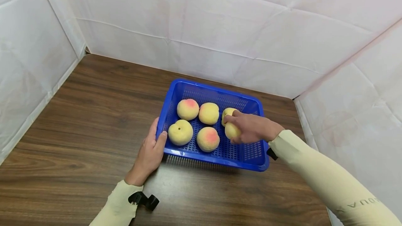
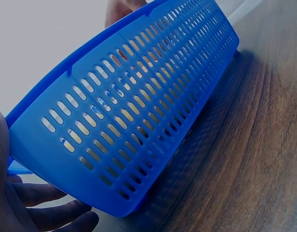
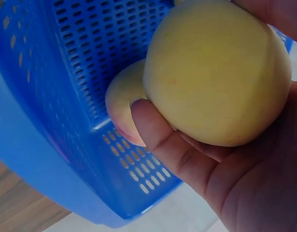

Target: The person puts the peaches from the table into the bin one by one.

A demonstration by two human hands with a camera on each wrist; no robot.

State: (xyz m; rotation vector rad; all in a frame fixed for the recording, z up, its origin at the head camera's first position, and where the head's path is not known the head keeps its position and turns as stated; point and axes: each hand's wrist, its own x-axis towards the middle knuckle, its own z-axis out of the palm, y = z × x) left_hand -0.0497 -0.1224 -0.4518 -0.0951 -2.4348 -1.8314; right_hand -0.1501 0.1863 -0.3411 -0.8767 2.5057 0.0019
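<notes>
A blue plastic basket [image 1: 216, 160] with slotted walls stands on the table and holds several yellow peaches, some blushed pink. At its left end my left hand [image 1: 150, 154] grips the side, thumb over the rim and fingers along the outside. Over the right part of the basket, my right hand [image 1: 251, 127] holds a peach [image 3: 218, 77] between thumb and fingers. Right behind that one lies another peach [image 1: 228, 111], partly hidden by the hand. To the left sit a back peach [image 1: 209, 113] and a pink-topped front peach [image 1: 208, 139].
Dark wood-grain tabletop [image 1: 78, 132] surrounds the basket. A white sheet wall [image 1: 204, 27] rises close behind, with more sheeting at the left and right. Black wrist mounts, such as the left wrist mount [image 1: 144, 200], sit on both pale sleeves.
</notes>
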